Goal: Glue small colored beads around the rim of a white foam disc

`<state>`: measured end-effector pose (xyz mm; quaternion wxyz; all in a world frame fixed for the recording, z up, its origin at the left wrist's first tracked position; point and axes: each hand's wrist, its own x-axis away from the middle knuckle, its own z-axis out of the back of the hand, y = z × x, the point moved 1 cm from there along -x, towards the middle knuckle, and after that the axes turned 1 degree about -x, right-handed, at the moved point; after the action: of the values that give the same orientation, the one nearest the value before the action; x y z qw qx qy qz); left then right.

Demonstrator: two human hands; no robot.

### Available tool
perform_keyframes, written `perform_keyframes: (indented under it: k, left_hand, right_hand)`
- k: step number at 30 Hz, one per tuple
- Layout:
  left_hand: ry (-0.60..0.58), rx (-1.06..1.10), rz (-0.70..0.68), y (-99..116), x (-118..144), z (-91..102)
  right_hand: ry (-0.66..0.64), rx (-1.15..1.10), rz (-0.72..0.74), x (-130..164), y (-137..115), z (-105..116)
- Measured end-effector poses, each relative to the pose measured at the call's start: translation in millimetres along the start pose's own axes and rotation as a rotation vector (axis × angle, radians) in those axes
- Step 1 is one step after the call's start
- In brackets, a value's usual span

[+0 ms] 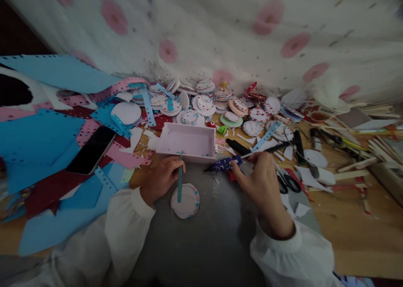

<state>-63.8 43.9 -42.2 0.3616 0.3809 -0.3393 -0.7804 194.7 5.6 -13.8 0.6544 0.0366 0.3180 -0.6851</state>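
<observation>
My left hand (162, 178) pinches a narrow blue paper strip (179, 182) that stands over a round pale paper disc (185, 200) with dotted edge, lying on a grey mat (208, 232). My right hand (262, 186) grips a dark blue glue gun (224, 164), its body pointing left just in front of a shallow pale pink box (189, 142). Both sleeves are white.
Several decorated paper discs (204, 104) are piled behind the box. Blue, pink and dark red paper sheets (37, 140) and a black phone (92, 150) lie at the left. Scissors (288, 182), wooden sticks (380, 146) and scraps lie at the right. A spotted curtain (220, 30) hangs behind.
</observation>
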Motion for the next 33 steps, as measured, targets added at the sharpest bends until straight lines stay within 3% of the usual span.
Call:
perform_keyframes:
  k: [2, 6, 9, 12, 15, 20, 33]
  left_hand:
    - [0.000, 0.089, 0.080, 0.9, -0.9, -2.5]
    - [-0.065, 0.351, 0.434, 5.6, -1.0, -8.4]
    - [-0.165, 0.409, 0.553, 8.3, 1.8, -9.7]
    - [-0.246, 0.385, 0.613, 10.3, 3.6, -8.2]
    - [-0.264, 0.338, 0.630, 14.0, 2.4, -6.5]
    - [-0.278, 0.285, 0.599, 19.0, -0.3, -5.3]
    - [-0.354, 0.258, 0.499, 20.6, -2.3, -6.0]
  right_hand:
    - [-0.125, 0.131, -0.063, 1.2, 12.0, -1.4]
    - [-0.399, 0.283, -0.091, 8.6, 14.6, -7.7]
    - [-0.477, 0.312, -0.077, 8.3, 7.4, -8.8]
    - [-0.528, 0.222, -0.169, 1.3, 4.0, -4.9]
    - [-0.478, 0.026, -0.298, -6.2, 2.4, 2.0]
    - [-0.362, -0.318, -0.299, -7.2, -6.6, 5.9]
    - [-0.270, -0.303, -0.234, 1.0, -11.2, -4.9]
